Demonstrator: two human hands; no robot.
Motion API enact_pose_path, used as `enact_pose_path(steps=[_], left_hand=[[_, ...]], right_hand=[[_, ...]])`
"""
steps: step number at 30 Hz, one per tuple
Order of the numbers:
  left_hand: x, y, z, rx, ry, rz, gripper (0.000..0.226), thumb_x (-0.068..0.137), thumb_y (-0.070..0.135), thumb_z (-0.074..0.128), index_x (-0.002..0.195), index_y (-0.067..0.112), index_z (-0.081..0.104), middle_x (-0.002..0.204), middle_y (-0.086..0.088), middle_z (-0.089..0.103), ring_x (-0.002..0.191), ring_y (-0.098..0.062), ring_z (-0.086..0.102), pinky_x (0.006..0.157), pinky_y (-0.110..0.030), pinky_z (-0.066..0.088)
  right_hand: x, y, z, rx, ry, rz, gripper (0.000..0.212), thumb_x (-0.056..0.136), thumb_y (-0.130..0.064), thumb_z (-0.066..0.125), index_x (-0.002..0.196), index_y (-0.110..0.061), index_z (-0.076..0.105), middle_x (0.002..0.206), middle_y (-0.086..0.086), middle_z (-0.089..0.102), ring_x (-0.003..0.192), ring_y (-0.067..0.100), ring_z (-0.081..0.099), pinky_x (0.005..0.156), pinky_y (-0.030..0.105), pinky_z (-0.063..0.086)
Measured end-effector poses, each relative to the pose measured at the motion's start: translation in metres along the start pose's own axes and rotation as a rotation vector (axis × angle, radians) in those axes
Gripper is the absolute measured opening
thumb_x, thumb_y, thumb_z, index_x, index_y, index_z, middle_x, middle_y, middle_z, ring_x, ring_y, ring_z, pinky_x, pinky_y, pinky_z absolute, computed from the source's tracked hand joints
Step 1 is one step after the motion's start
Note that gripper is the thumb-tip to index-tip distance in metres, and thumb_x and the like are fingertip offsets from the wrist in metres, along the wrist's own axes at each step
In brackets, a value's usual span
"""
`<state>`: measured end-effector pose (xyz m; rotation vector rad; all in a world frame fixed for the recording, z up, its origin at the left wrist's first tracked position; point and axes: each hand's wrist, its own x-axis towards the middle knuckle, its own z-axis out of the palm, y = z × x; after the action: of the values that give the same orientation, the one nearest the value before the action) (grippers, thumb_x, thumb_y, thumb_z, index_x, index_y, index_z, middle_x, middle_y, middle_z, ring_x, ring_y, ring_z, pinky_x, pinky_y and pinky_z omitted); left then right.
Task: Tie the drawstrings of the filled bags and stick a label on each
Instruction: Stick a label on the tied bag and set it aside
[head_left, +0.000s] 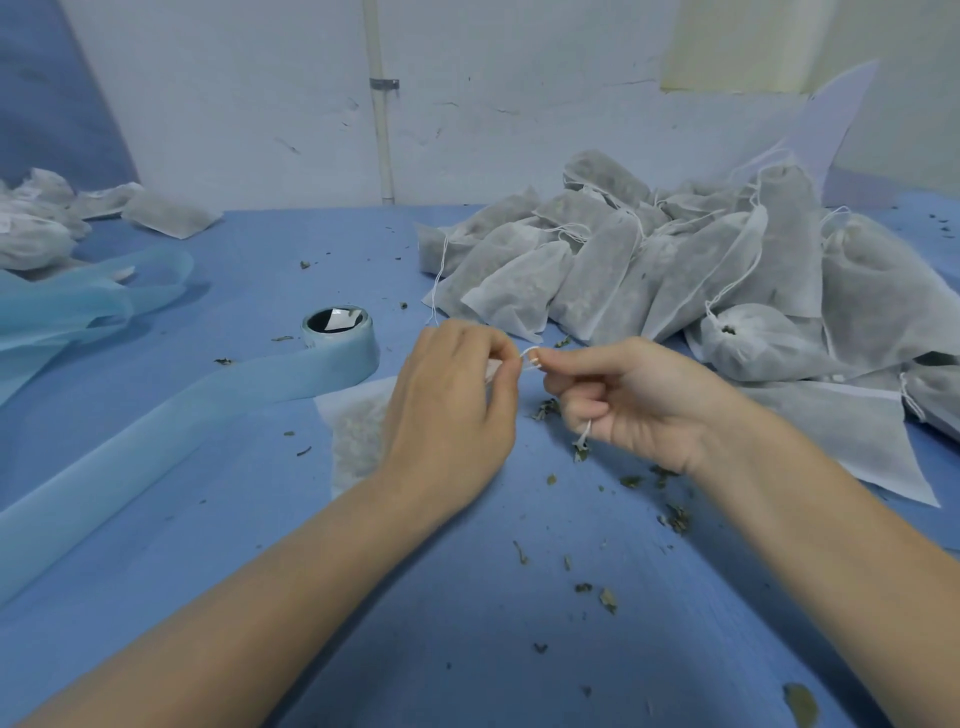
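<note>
A white filled bag (353, 436) lies on the blue table cover, mostly hidden under my left hand (452, 410). My left hand pinches the bag's neck and its white drawstring (529, 354). My right hand (623, 400) pinches the same string at its fingertips, right beside the left fingers, and a string end (586, 434) hangs out below its curled fingers. A pale blue label roll (340, 332) stands left of my hands, its strip (156, 431) unrolled toward the near left.
A large heap of filled white bags (675, 260) with loose drawstrings covers the right back of the table. A few bags (47, 218) lie at the far left. Dried leaf crumbs (675, 514) are scattered near my right arm. A wall stands behind.
</note>
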<state>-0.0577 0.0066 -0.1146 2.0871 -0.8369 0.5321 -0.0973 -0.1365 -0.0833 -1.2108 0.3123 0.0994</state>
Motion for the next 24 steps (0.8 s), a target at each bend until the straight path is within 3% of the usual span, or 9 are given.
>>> enact_pose_path(steps=[4, 7, 12, 15, 20, 24], left_hand=[[0.001, 0.005, -0.004, -0.036, -0.012, 0.034, 0.029, 0.084, 0.011, 0.061, 0.113, 0.011, 0.057, 0.113, -0.002, 0.053, 0.105, -0.024, 0.049, 0.092, -0.037, 0.038], [0.0, 0.009, -0.01, -0.032, 0.034, 0.13, 0.039, 0.072, 0.014, 0.056, 0.111, 0.01, 0.06, 0.113, -0.004, 0.051, 0.106, -0.024, 0.049, 0.092, -0.039, 0.039], [0.0, 0.01, -0.009, 0.002, 0.259, 0.211, 0.01, 0.084, 0.017, 0.066, 0.088, 0.013, 0.074, 0.099, -0.001, 0.064, 0.091, -0.026, 0.053, 0.081, -0.038, 0.044], [0.002, 0.008, -0.011, 0.058, 0.349, 0.273, 0.006, 0.083, 0.016, 0.072, 0.084, 0.014, 0.077, 0.091, 0.002, 0.069, 0.084, -0.027, 0.054, 0.072, -0.041, 0.047], [0.009, 0.003, -0.017, 0.435, 0.482, 0.603, 0.017, 0.082, 0.009, 0.069, 0.065, 0.01, 0.072, 0.078, 0.002, 0.071, 0.069, -0.03, 0.06, 0.067, -0.031, 0.034], [0.013, 0.001, -0.016, 0.654, 0.575, 0.701, 0.021, 0.074, 0.005, 0.069, 0.055, 0.011, 0.062, 0.071, 0.003, 0.068, 0.074, -0.023, 0.054, 0.066, -0.034, 0.03]], right_hand=[[-0.003, -0.001, 0.004, 0.133, -0.037, 0.042, 0.016, 0.062, -0.002, 0.063, 0.077, 0.0, 0.061, 0.059, 0.0, 0.04, 0.05, 0.003, 0.025, 0.046, 0.011, 0.016], [-0.006, -0.002, 0.005, 0.141, -0.031, 0.021, 0.016, 0.062, -0.001, 0.063, 0.078, 0.0, 0.061, 0.056, 0.0, 0.044, 0.045, 0.003, 0.028, 0.047, 0.011, 0.016], [-0.013, -0.006, 0.007, 0.152, -0.016, -0.022, 0.012, 0.06, 0.0, 0.063, 0.069, -0.006, 0.057, 0.064, 0.001, 0.041, 0.053, 0.003, 0.026, 0.051, 0.013, 0.015], [-0.014, -0.006, 0.008, 0.156, -0.013, -0.032, 0.016, 0.06, -0.001, 0.063, 0.07, -0.009, 0.053, 0.066, 0.0, 0.038, 0.058, 0.004, 0.021, 0.051, 0.013, 0.015], [-0.012, -0.001, 0.012, 0.131, 0.029, -0.058, 0.01, 0.069, 0.001, 0.063, 0.07, -0.006, 0.057, 0.064, 0.0, 0.037, 0.056, 0.004, 0.022, 0.043, 0.011, 0.02], [-0.008, 0.006, 0.014, 0.125, 0.085, -0.097, 0.014, 0.081, 0.003, 0.063, 0.069, -0.005, 0.062, 0.058, -0.002, 0.039, 0.044, 0.003, 0.029, 0.037, 0.012, 0.024]])
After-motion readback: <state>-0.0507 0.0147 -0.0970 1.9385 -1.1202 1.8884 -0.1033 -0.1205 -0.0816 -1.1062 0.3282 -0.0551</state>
